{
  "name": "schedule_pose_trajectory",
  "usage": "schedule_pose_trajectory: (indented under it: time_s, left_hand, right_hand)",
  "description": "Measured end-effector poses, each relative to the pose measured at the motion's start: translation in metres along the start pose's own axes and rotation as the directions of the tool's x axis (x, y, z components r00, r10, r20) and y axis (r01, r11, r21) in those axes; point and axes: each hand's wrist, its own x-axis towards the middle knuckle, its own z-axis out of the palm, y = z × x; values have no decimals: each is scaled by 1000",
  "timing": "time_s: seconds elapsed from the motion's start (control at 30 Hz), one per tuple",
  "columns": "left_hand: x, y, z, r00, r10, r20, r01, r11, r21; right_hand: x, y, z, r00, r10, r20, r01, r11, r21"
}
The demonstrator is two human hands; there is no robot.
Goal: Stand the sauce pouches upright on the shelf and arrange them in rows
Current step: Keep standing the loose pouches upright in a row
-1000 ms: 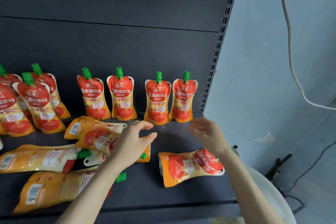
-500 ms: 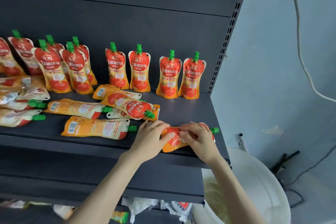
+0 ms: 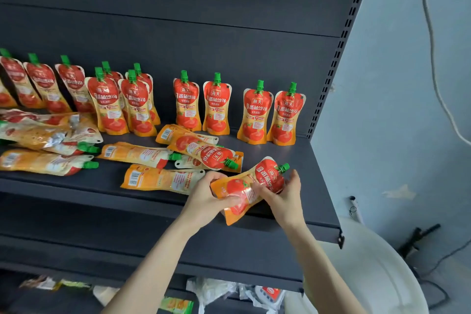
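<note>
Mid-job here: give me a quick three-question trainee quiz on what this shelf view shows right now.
1. True or false: the held pouch stands upright on the shelf.
2. Which hands grip it? A) left hand only B) right hand only C) both
3. Fill in: the pouches' caps are coloured ____.

Key: 1 false, it is tilted, cap up-right, between the left hand and right hand. 2 C. 3 green.

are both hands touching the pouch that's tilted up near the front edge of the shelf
Touching. The head view shows the left hand gripping the tilted pouch at its base and the right hand wrapped around its upper part.
</note>
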Motion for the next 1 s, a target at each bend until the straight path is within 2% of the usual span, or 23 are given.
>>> schedule_pose_trajectory:
  time_s: [0.13,0.2,0.27,0.37,0.43,0.47,0.53,0.6,0.67,0.7,0.87,0.93,1.0]
  left_hand:
    - [5,-5,-9,996,69,-59,-75,991,-111]
    - [9,-6,-11,994,84,-75,-95,983,-156]
    - [15,-6,-19,990,127,-53,-134,981,-141]
    - [32,-6,-44,960,277,-46,-276,961,23]
    - [59,-6,-66,930,365,-44,-344,904,253]
    - [76,-5,-75,929,371,18,-352,865,357]
    - [108,1,-87,938,264,225,-346,771,536]
    - [134,11,-90,909,61,412,-349,653,672]
    - [152,16,-90,856,-104,507,-355,594,722]
    - [158,18,-89,841,-133,525,-365,577,730]
    - [164,18,-83,854,-10,521,-457,466,757]
    - [162,23,-85,857,31,514,-453,520,724]
    - [159,31,-86,868,103,487,-439,620,651]
  right_hand:
    - [8,-14,18,989,134,-59,-118,969,219]
    - [8,-23,28,989,144,31,-143,887,440]
    - [8,-31,36,990,106,92,-140,812,566]
    - [13,-40,42,996,91,-18,-67,837,544]
    - [17,-40,42,994,73,-77,-25,867,497]
    - [17,-39,42,993,66,-98,-12,882,471]
    - [17,-35,44,990,62,-130,-1,908,419]
    - [17,-32,45,989,51,-141,9,918,396]
    - [18,-32,46,989,44,-142,14,924,382]
    - [18,-32,47,989,43,-143,15,925,380]
    - [17,-31,47,987,41,-158,24,920,390]
    - [17,-32,46,985,44,-166,27,915,403]
    - [17,-31,45,983,58,-174,23,902,432]
